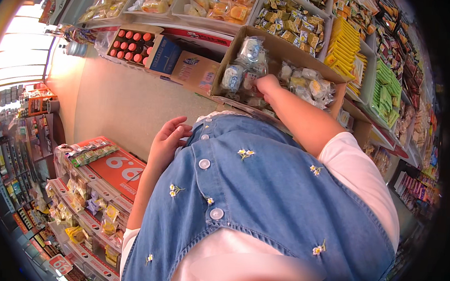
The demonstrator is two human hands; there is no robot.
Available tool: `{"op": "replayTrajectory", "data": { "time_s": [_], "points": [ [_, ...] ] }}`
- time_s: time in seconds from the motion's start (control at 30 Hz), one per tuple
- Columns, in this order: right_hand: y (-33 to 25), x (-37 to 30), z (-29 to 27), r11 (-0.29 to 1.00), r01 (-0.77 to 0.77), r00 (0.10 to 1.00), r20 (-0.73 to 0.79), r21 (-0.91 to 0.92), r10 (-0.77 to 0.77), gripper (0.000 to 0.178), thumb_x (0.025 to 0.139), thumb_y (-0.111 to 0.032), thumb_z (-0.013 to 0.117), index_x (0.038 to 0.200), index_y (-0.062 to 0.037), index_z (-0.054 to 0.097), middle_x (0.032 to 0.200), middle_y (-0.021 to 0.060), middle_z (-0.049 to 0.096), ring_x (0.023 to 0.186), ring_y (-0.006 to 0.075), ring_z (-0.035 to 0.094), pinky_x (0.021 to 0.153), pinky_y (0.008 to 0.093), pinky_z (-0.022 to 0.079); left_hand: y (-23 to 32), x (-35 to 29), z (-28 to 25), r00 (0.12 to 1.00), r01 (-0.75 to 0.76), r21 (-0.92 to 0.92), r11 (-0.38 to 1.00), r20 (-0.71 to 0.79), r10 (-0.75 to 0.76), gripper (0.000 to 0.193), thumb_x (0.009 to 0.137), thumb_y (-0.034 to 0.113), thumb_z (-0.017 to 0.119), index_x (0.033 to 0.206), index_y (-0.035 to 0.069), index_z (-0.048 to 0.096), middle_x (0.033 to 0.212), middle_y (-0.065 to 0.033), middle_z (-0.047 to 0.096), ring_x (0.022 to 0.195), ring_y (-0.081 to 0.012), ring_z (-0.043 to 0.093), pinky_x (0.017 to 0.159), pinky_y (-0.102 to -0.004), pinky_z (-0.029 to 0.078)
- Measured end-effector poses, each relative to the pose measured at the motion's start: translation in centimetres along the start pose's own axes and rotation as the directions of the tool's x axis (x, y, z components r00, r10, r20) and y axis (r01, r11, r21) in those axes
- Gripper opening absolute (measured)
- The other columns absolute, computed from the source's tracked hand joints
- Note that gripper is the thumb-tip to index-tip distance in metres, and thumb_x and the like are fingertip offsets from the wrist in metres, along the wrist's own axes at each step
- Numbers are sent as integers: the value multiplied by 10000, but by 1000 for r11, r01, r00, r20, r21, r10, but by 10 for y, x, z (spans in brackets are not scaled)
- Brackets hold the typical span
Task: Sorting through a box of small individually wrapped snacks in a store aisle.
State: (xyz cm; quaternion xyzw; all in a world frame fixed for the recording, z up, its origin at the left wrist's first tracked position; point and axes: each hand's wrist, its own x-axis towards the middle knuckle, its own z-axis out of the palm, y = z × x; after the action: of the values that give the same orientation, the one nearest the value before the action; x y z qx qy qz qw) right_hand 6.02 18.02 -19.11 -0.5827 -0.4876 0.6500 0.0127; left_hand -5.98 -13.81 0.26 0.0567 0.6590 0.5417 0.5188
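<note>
My right hand (268,86) reaches down into a cardboard box (337,90), its fingers curled closed among clear-wrapped snack packets (250,80). What those fingers hold, if anything, is hidden. Left of that hand, more whitish packets (252,50) with blue print are piled up. To its right lie loose clear packets (312,88) with white and yellow contents. My left hand (170,137) hangs beside the blue denim dress (263,177), open and holding nothing, with its fingers loosely bent.
Left of the box stand a carton of red-capped bottles (133,46) and a brown carton (194,69). Bins of wrapped snacks (290,25) line the far side. Yellow packets (345,45) and green packets (387,87) fill trays at right. A tiered display (100,180) stands near my left arm.
</note>
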Motion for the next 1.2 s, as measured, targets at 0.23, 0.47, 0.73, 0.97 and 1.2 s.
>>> {"op": "replayTrajectory", "data": {
  "time_s": [0.23,0.47,0.73,0.97,1.2],
  "points": [
    [-17,-17,-4,999,24,998,53,-34,-23,121,799,-69,738,833,6,650,722,78,617,565,198,586,455,346,493,-9,-3,-9,1000,-1,-142,990,-23,-2,408,999,225,531,1350,26,471,1128,-63,622,980,-128,585,811,-262,481],
    [-31,-13,10,984,87,996,-6,-154,-90,172,786,-81,770,837,29,648,746,96,625,589,210,606,464,356,516,0,6,-2,1000,-4,-31,1000,20,5,403,997,228,534,1341,25,485,1121,-62,624,967,-121,574,820,-261,474],
    [-19,-29,-16,991,-51,979,190,-124,75,219,858,-111,712,1018,32,666,842,102,668,694,218,642,603,305,540,9,20,10,997,26,38,999,78,-29,390,996,222,534,1336,35,496,1122,-47,625,943,-91,556,796,-238,453],
    [-3,-63,-68,964,57,958,286,-259,20,325,903,-132,629,1172,48,601,912,108,665,757,186,643,685,313,544,19,43,27,981,21,134,991,189,-46,389,993,217,540,1337,41,499,1124,-43,624,962,-96,556,806,-237,450],
    [23,-158,-143,855,495,851,-112,-155,-513,289,851,-164,660,1094,-10,634,967,141,670,801,211,654,708,351,519,29,75,55,951,-206,469,859,302,63,356,984,168,541,1311,32,509,1157,-79,601,999,-138,592,829,-272,497]
  ]
}}
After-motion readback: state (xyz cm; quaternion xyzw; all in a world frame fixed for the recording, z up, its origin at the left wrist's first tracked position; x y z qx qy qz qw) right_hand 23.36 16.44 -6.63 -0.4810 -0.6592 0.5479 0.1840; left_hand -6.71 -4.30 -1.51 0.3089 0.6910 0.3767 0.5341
